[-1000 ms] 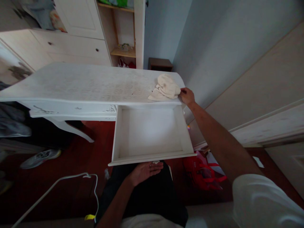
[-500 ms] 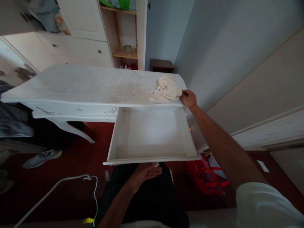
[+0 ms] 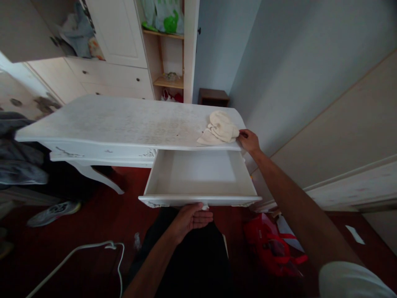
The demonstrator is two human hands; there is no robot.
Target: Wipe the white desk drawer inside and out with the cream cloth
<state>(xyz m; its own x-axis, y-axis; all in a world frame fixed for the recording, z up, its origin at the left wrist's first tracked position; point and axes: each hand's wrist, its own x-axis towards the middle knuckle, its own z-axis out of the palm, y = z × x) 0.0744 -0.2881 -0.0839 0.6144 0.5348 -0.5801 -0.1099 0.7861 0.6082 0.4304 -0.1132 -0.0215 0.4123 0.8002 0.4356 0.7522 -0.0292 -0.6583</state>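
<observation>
A white drawer [image 3: 198, 200] stands pulled out from the white table [image 3: 124, 120], with nothing lying on the part of its bottom that I can see. My left hand [image 3: 192, 219] is at the drawer's front, palm up, its thumb and fingers about the small white knob [image 3: 205, 207]. On the right end of the tabletop lies a crumpled cream cloth [image 3: 221, 128]. My right hand [image 3: 249, 140] rests at the table's right front corner, fingers curled against the cloth's edge; the fingertips are partly hidden.
A red bag [image 3: 268, 240] sits on the floor at right. A white cable [image 3: 77, 250] and a shoe [image 3: 54, 214] are at left. Behind the table stand a white cabinet [image 3: 119, 33] with shelves and a small brown stand [image 3: 214, 96]. A wall [image 3: 297, 74] rises along the right.
The drawer has slid partway inward, and less of its inside shows. My left hand has moved with its front, fingers now more curled. My right hand stays beside the cloth. The view has tilted up slightly.
</observation>
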